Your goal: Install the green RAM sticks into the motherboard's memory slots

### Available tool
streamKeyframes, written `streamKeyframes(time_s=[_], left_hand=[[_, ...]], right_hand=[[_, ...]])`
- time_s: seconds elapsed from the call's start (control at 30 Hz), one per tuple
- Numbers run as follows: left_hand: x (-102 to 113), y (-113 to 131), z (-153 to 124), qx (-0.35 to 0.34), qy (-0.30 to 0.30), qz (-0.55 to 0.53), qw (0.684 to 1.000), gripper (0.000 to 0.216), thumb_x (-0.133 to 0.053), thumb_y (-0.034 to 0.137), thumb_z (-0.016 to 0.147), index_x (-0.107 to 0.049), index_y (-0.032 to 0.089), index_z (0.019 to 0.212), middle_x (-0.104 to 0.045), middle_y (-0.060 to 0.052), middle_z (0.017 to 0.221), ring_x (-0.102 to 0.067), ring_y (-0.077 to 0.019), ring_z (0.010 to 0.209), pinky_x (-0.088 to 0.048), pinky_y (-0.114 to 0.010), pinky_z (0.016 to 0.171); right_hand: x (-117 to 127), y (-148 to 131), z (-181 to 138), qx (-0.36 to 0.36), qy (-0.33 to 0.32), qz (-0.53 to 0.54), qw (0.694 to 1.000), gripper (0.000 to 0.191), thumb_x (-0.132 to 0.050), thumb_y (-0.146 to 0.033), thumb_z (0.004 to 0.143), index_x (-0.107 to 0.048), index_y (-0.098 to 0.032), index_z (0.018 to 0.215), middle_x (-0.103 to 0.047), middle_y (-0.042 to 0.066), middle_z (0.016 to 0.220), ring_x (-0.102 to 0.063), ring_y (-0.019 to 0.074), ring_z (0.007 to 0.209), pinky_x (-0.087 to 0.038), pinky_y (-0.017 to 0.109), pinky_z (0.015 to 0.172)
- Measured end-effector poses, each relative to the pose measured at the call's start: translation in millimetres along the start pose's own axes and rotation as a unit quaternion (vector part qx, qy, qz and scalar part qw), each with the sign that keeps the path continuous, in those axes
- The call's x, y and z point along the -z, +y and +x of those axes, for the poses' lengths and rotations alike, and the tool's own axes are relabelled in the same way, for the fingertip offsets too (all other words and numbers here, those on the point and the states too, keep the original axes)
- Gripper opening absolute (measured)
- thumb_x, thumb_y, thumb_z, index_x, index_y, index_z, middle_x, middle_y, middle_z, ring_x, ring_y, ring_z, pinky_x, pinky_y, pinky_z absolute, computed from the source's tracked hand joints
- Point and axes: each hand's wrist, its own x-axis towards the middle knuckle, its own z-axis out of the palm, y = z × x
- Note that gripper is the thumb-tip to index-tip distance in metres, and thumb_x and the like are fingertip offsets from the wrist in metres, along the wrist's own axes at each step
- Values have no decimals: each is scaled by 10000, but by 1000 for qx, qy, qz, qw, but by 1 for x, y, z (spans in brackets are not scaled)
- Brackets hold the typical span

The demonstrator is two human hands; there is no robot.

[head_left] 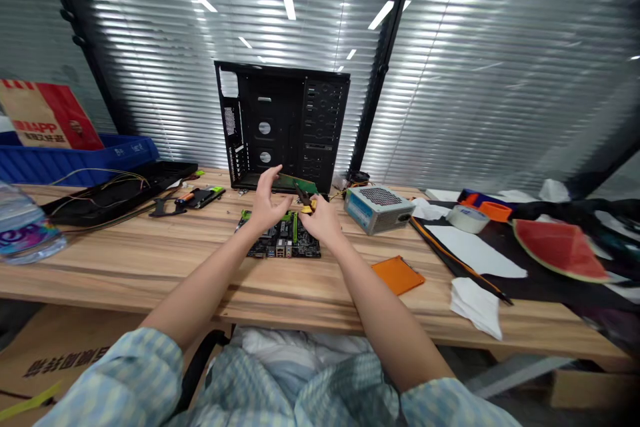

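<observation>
Head view shows us a black case (283, 103) behind, a power supply (375, 208) rightward, our left hand (268, 207) spread beside a green board (287, 181), our right hand (324, 219) pinching pliers (307, 203).

The letters "APP" stand out on a red-and-tan paper bag (83, 123) at left, its other characters too blurred to read. Handwriting on the blue bin (75, 165), stylized lettering on the bottle label (25, 235), large dark characters on a cardboard box (95, 330) and print on the power supply (361, 212) likewise defy reading.
</observation>
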Motion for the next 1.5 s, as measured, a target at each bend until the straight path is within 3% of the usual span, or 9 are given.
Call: streamKeyframes(time_s=[0.17, 0.33, 0.7, 0.9, 1.23, 1.5], left_hand=[[-13, -15, -3, 153, -47, -231, 960, 1046, -798, 510, 604, -225, 297, 1453, -382, -149, 1440, -404, -348, 1311, -363, -491, 1012], [-29, -27, -7, 186, -21, -350, 918, 1124, -853, 517, 505, -242, 332, 1430, -399, -98, 1361, -477, -288, 1214, -389, -433, 1008], [-34, -10, -12, 145, 9, -404, 903, 1038, -863, 479, 499, -338, 354, 1385, -412, -59, 1351, -427, -266, 1242, -435, -354, 949], [-27, 6, -12, 182, -7, -454, 872, 1024, -844, 443, 535, -324, 354, 1413, -459, -51, 1373, -458, -245, 1235, -427, -326, 943], [-18, 16, -10, 236, -37, -538, 809, 1057, -822, 424, 556, -278, 338, 1457, -584, -66, 1271, -569, -212, 1083, -450, -288, 784], [-17, 17, -10, 229, -64, -548, 802, 1071, -818, 431, 562, -244, 390, 1466, -548, -58, 1326, -573, -212, 1077, -446, -291, 755]], right_hand=[[3, -1, -4, -2, 28, -74, 997, 318, -499, -357, 841, -515, -220, 1127, -688, 87, 953, -648, 243, 866, -419, 305, 705], [6, -4, -7, 6, 28, -122, 992, 286, -453, -373, 884, -501, -236, 1130, -679, 81, 946, -645, 235, 855, -398, 298, 679], [10, -7, -11, 23, 49, -148, 988, 243, -417, -348, 915, -506, -258, 1123, -680, 56, 944, -643, 223, 849, -388, 288, 671], [12, -10, -12, 23, 47, -154, 987, 247, -447, -314, 888, -510, -265, 1122, -679, 46, 953, -641, 221, 875, -396, 288, 677], [9, -7, -10, 18, 81, -144, 986, 234, -474, -341, 873, -519, -246, 1081, -682, 53, 920, -640, 227, 875, -394, 285, 676], [9, -7, -11, 24, 86, -158, 983, 274, -474, -411, 867, -507, -241, 1080, -678, 61, 917, -635, 231, 882, -400, 294, 680]])
